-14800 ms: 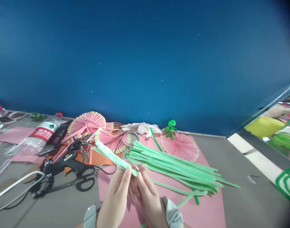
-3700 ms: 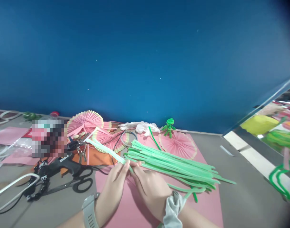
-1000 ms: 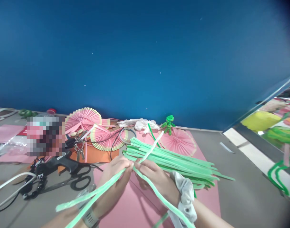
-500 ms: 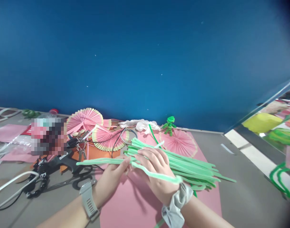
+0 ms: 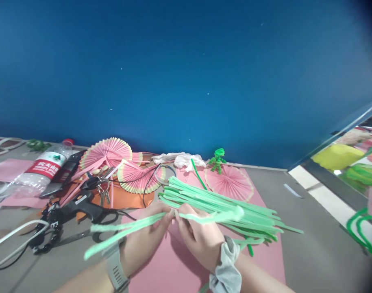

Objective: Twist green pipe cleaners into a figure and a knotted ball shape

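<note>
My left hand [image 5: 151, 234], with a grey watch band on its wrist, pinches light green pipe cleaners [image 5: 125, 230] whose two free ends stick out to the left. Right beside it my right hand [image 5: 201, 234], a grey scrunchie at its wrist, is closed on the same pipe cleaners; an end reaches out over its back. The fingertips of both hands meet, so the exact joint between them is hidden. Behind and to the right lies a pile of light green pipe cleaners [image 5: 243, 213] on pink paper [image 5: 161, 272].
Pink folded paper fans [image 5: 137, 177] lie behind the hands. To the left are a plastic bottle [image 5: 45, 167], keys [image 5: 104, 190], a black glue gun [image 5: 85, 205] and scissors [image 5: 79, 236]. A small green pipe-cleaner figure [image 5: 216, 160] stands by the blue panel [image 5: 186, 81].
My right hand has come off the pile and drawn in to my left hand. Two pipe cleaner ends now extend left, where one did before; they hang lower.
</note>
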Demonstrator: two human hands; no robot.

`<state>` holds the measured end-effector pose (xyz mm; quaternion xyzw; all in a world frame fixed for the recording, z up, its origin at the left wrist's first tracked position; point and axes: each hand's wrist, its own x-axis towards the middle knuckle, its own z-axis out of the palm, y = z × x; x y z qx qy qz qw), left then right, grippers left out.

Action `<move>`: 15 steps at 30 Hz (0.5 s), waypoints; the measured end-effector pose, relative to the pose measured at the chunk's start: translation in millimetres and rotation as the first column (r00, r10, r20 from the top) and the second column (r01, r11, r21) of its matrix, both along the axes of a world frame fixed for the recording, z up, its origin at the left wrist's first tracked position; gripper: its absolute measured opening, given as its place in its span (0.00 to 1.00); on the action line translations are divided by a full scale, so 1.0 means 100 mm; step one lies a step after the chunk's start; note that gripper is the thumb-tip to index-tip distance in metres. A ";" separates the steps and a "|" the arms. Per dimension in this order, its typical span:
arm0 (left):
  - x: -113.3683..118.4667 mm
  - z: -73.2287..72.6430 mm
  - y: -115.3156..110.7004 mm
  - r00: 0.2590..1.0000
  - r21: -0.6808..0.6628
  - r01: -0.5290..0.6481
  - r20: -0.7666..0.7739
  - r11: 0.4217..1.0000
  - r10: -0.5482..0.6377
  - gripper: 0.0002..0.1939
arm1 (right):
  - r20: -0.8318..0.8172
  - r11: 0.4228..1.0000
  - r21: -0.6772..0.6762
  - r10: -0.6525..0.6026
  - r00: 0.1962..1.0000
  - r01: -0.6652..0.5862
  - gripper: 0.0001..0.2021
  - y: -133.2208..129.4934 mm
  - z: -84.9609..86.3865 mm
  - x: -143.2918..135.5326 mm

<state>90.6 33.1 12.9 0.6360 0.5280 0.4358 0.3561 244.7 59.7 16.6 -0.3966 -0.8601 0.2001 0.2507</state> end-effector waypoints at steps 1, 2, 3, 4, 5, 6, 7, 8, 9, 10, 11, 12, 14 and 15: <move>0.00 0.01 -0.01 1.000 0.031 -0.004 -0.026 1.000 0.005 0.10 | -0.033 0.997 -0.063 -0.034 0.999 0.032 0.09 -0.02 0.02 -0.01; 0.00 0.01 -0.02 0.998 0.067 0.003 -0.063 0.998 0.001 0.10 | -0.078 0.989 -0.136 -0.070 0.995 0.059 0.09 -0.03 0.04 -0.03; 0.00 0.01 -0.03 0.994 0.113 0.014 -0.108 0.994 -0.002 0.10 | -0.136 0.975 -0.212 -0.101 0.986 0.071 0.09 -0.05 0.07 -0.04; -0.01 0.00 -0.05 0.988 0.165 0.018 -0.152 0.986 0.007 0.10 | -0.200 0.955 -0.288 -0.132 0.971 0.070 0.09 -0.06 0.10 -0.06; -0.02 0.00 -0.06 0.982 0.215 0.025 -0.190 0.976 0.017 0.10 | -0.263 0.928 -0.369 -0.161 0.951 0.055 0.09 -0.07 0.14 -0.07; -0.03 -0.01 -0.07 0.977 0.258 0.030 -0.213 0.966 0.027 0.10 | -0.319 0.893 -0.449 -0.191 0.928 0.029 0.09 -0.08 0.19 -0.09; -0.04 -0.02 -0.08 0.973 0.297 0.029 -0.227 0.954 0.041 0.10 | -0.358 0.850 -0.527 -0.218 0.908 -0.003 0.09 -0.09 0.23 -0.10; -0.04 -0.03 -0.09 0.971 0.322 0.029 -0.235 0.946 0.050 0.09 | -0.381 0.807 -0.589 -0.241 0.893 -0.034 0.10 -0.10 0.27 -0.10; -0.04 -0.03 -0.10 0.971 0.327 0.030 -0.235 0.944 0.051 0.09 | -0.391 0.769 -0.637 -0.263 0.882 -0.053 0.11 -0.10 0.30 -0.11; -0.04 -0.03 -0.10 0.973 0.311 0.028 -0.225 0.950 0.045 0.09 | -0.390 0.739 -0.671 -0.287 0.875 -0.057 0.11 -0.10 0.31 -0.11; -0.04 -0.03 -0.10 0.978 0.281 0.029 -0.206 0.959 0.031 0.10 | -0.384 0.718 -0.694 -0.310 0.870 -0.051 0.12 -0.10 0.32 -0.11; -0.03 -0.03 -0.10 0.984 0.244 0.029 -0.175 0.969 0.015 0.10 | -0.377 0.701 -0.711 -0.329 0.866 -0.043 0.12 -0.10 0.32 -0.11; -0.02 -0.02 -0.09 0.996 0.185 0.035 -0.089 0.982 -0.019 0.11 | -0.377 0.675 -0.736 -0.342 0.861 -0.054 0.11 -0.09 0.30 -0.10; -0.01 -0.02 -0.09 0.998 0.166 0.041 -0.048 0.985 -0.034 0.11 | -0.390 0.667 -0.741 -0.341 0.855 -0.071 0.11 -0.08 0.29 -0.09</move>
